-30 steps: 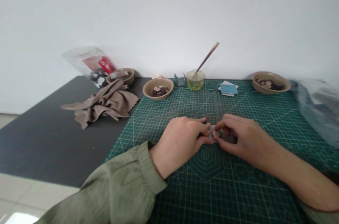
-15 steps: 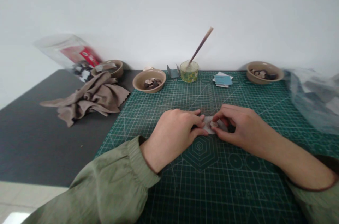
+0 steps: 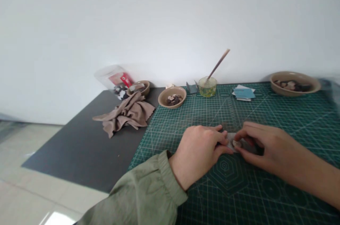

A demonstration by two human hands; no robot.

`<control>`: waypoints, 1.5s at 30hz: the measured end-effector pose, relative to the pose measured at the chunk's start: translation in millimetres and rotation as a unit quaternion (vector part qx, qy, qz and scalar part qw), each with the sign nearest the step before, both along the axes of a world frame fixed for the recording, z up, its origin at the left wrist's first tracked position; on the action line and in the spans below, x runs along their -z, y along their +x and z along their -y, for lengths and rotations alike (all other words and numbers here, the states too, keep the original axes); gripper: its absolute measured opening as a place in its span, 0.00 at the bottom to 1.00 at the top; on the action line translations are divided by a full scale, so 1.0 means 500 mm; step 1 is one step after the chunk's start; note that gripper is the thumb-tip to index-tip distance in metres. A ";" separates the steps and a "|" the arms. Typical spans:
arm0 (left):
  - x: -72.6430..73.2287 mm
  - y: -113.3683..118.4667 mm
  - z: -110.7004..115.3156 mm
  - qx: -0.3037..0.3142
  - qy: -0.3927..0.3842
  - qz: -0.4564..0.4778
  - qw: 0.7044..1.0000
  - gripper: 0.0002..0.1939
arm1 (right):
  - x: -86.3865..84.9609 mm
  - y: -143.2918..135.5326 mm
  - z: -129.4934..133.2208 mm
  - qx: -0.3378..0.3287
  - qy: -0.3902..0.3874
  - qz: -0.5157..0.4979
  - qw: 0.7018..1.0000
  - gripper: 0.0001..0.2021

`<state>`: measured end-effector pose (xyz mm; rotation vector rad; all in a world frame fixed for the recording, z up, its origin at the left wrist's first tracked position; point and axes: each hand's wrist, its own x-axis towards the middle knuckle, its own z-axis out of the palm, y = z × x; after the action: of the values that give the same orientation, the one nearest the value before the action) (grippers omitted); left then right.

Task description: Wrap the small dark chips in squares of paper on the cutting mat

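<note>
Wall (image 3: 170, 23), one, plain white, across the back. Bench (image 3: 111, 168), one, dark grey top, pale tiled floor (image 3: 45, 182) at its left. Cutting mat (image 3: 196, 117), one, green, white grid and nested hexagons, covering the right part of the bench. Sleeve (image 3: 148, 186), one, olive green, gathered cuff, on the left arm; the right forearm is bare to the edge of view. Cloth (image 3: 130, 113), one, brown, crumpled, on the dark surface left of the mat. Left hand (image 3: 198, 154), one, low over the mat, fingertips and thumb on the left end of a strip; cannot tell whether its grip clamps the strip or merely presses it. Right hand (image 3: 276, 150), one, facing the left; grip closed, thumb and forefinger pinching a small pale piece. Bag (image 3: 107, 72), one, clear, red panel, dark lumps at its base, behind the cloth. Bowls, three, tan, all holding pieces: right (image 3: 289, 93), centre (image 3: 162, 98), left (image 3: 147, 91). Cup (image 3: 208, 91), one, glass, greenish yellow pattern, near the wall; stick (image 3: 219, 62), one, leaning out to the right. Papers (image 3: 243, 93), blue and white, overlapping. Sheet (image 3: 192, 88), one, grey, folded, beside the cup. Strip (image 3: 230, 141), one, light grey, flat on the mat between the hands. Pale piece (image 3: 237, 144), one, rounded, at the strip.
</note>
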<state>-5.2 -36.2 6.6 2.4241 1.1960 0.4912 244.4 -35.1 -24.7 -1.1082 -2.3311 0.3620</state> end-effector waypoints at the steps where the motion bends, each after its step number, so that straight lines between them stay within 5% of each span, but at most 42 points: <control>1: -0.001 0.000 0.000 -0.001 -0.001 -0.002 1.000 0.06 | 0.002 0.001 -0.001 -0.002 0.002 -0.001 1.000 0.03; 12: 0.000 0.000 0.001 0.003 0.000 -0.005 1.000 0.07 | 0.010 0.004 -0.002 -0.002 0.020 0.002 1.000 0.02; 25: 0.007 -0.002 -0.003 -0.004 0.020 -0.009 1.000 0.04 | -0.027 -0.011 0.003 0.012 0.002 0.009 1.000 0.03; 45: 0.013 -0.002 -0.008 -0.010 0.039 -0.008 0.999 0.06 | -0.038 -0.009 0.001 0.010 -0.018 0.013 1.000 0.01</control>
<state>-6.4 -32.2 0.3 2.4884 1.2301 0.5359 239.8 -35.7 -5.8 -1.1599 -2.3433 0.3860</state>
